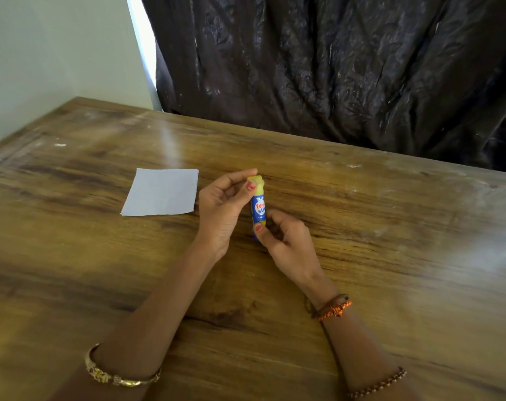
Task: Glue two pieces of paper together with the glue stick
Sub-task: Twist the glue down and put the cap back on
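A blue glue stick [258, 211] with a yellow cap stands upright above the middle of the wooden table [361, 241]. My right hand [286, 241] grips its lower body from the right. My left hand [221, 212] pinches the yellow cap [257, 182] at the top between thumb and fingers. A white square of paper [160, 192] lies flat on the table to the left of my hands. Only one sheet edge is visible; whether a second sheet lies under it I cannot tell.
A dark crinkled curtain [333, 68] hangs behind the table's far edge. A pale wall [43, 53] stands at the left. The table's left corner [78, 99] is at the back left.
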